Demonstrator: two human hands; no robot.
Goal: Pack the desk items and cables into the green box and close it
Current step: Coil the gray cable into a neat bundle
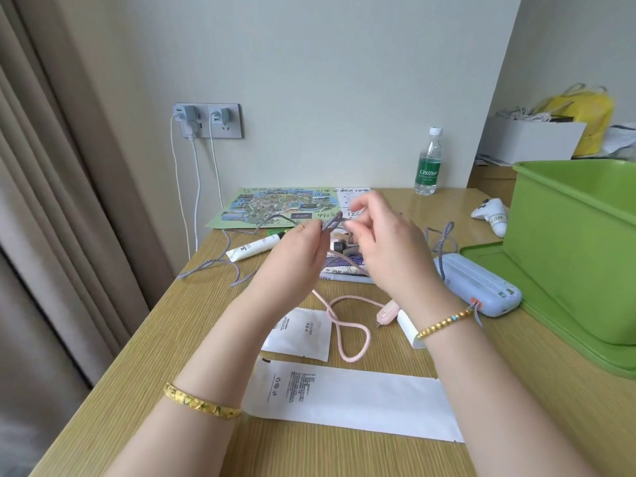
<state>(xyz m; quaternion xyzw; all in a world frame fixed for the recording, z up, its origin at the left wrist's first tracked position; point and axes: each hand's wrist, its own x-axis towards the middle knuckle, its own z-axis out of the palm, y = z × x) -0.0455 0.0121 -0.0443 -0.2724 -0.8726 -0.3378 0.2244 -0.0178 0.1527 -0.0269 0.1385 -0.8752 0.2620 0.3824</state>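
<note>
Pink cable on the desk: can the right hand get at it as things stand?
Probably not right away. The looped pink braided cable lies bare on the wooden desk below the right hand, nothing covering it, but both hands are busy with the grey braided cable.

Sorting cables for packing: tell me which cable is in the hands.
The grey braided cable, pinched by the left hand and right hand. The pink cable lies untouched on the desk.

grey braided cable, folded, mid-air
</note>
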